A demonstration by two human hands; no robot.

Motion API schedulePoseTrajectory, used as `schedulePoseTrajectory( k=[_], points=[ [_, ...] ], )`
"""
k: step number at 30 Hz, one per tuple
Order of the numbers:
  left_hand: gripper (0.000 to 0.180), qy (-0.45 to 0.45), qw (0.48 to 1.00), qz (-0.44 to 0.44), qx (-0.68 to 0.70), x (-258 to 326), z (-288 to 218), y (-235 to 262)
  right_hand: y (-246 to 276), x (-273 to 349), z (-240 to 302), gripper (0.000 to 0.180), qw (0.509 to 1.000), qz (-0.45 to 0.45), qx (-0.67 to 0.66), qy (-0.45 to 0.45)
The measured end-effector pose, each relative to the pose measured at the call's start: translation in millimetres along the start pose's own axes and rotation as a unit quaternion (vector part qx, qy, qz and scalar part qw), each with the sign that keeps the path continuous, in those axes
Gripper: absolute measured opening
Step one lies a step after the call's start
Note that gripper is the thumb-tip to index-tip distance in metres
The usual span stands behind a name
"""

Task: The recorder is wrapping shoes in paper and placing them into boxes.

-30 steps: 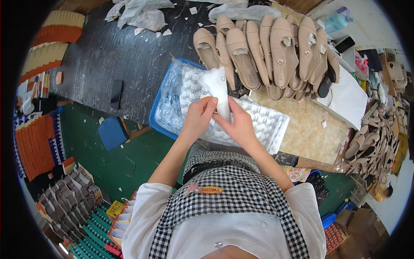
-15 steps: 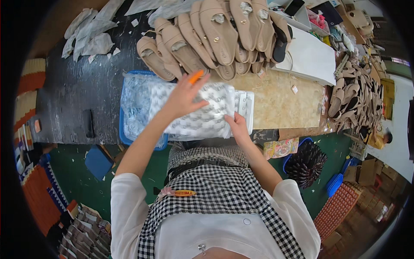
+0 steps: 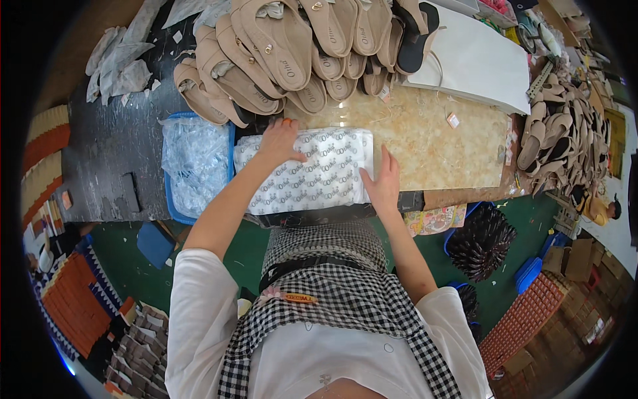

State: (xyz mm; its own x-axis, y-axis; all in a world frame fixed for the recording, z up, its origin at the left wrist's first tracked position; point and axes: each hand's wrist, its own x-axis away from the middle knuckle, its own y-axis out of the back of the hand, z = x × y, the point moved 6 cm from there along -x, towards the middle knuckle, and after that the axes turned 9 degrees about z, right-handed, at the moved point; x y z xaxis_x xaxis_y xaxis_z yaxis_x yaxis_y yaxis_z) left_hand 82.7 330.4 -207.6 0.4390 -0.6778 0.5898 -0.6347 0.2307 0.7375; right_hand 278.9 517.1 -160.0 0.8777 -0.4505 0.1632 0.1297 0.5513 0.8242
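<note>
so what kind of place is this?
Likely a footwear packing workshop: beige sandals piled on the bench, more sandals heaped at right, and both hands flattening patterned wrapping paper on the marble-look worktop.

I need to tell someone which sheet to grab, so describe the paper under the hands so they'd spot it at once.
On the marbled tabletop, below the heap of tan sandals, lies the paper, flat at the near edge. The left hand and right hand press on it. Unlike the clear plastic in the blue tray beside it, it is white with a repeating dark print.
</note>
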Motion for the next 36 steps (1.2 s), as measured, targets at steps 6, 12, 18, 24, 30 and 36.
schedulePoseTrajectory(
  k=[6,12,18,24,30,36],
  points=[
    [0.067,-0.108,0.991,0.073,0.0,12.7,-2.2,-10.3,-51.1,-72.4,80.6,0.068,0.929,0.19,0.141,0.286],
    [0.053,-0.04,0.983,0.16,0.078,78.1,17.8,-32.0,-67.9,-60.4,40.6,0.043,0.851,0.474,0.046,0.223],
    [0.051,-0.05,0.993,-0.079,0.075,171.2,-6.7,65.0,37.1,-43.4,101.9,0.039,0.892,0.412,0.048,0.177],
    [0.073,-0.032,0.988,-0.136,-0.065,181.3,-7.5,-9.1,-6.1,18.8,71.8,0.036,0.919,0.143,0.115,0.349],
    [0.078,0.016,1.0,-0.014,0.001,170.8,-21.9,-129.7,-65.9,64.6,5.7,0.034,0.916,0.203,0.152,0.312],
    [0.057,0.023,0.995,0.068,0.074,167.5,-32.8,-62.7,-34.2,63.9,17.2,0.038,0.905,0.277,0.13,0.295]
  ],
)
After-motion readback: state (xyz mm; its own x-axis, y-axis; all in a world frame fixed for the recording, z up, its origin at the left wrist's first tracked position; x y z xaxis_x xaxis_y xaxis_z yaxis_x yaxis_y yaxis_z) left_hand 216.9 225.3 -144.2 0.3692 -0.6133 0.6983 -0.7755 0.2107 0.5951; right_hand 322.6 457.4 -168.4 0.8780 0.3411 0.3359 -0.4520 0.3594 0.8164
